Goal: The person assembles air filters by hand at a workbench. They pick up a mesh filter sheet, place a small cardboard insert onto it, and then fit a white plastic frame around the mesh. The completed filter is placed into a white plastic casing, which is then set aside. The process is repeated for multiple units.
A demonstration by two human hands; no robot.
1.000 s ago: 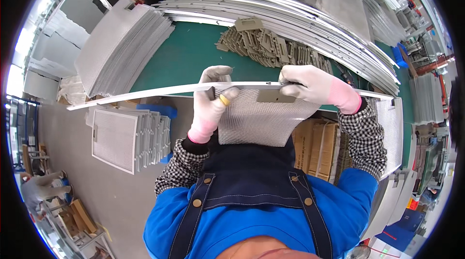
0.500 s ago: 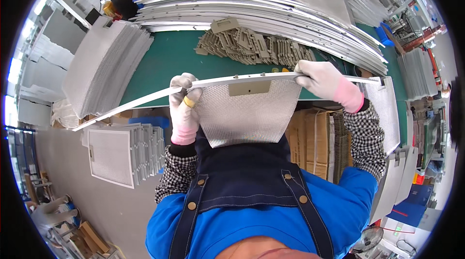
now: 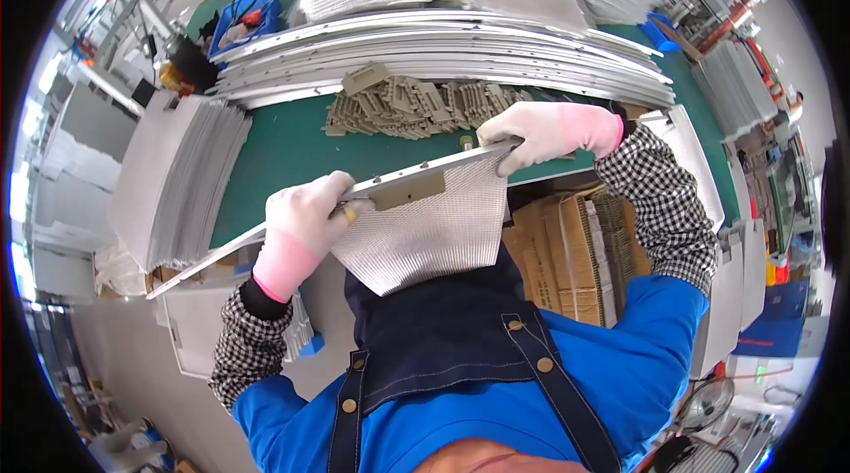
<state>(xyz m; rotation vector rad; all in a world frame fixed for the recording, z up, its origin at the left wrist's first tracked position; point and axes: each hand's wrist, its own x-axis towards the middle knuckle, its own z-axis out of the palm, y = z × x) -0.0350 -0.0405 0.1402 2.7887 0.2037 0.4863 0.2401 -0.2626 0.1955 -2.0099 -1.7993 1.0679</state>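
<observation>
A silvery mesh filter panel (image 3: 434,238) hangs in front of my apron, a beige plate (image 3: 409,193) set at its upper edge. Along that edge runs a long white metal frame strip (image 3: 208,259) with small dark fittings, slanting down to the left. My left hand (image 3: 305,221), in a white glove with a pink cuff, is closed around the strip and the panel's left corner. At the upper right corner my right hand (image 3: 531,135), gloved alike, pinches the strip and mesh. Its fingertips are partly hidden behind the strip.
A heap of beige plates (image 3: 416,106) lies on the green table (image 3: 283,141). Behind it are stacked long white strips (image 3: 443,44). A stack of mesh sheets (image 3: 177,181) stands at the left; cardboard boxes (image 3: 553,252) sit below the table edge. A blue bin (image 3: 243,22) is at the back left.
Both hands have moved left with the strip and panel, my left hand also lower. The strip now slants more steeply, and no length of it shows clearly beyond my right hand. The view has shifted.
</observation>
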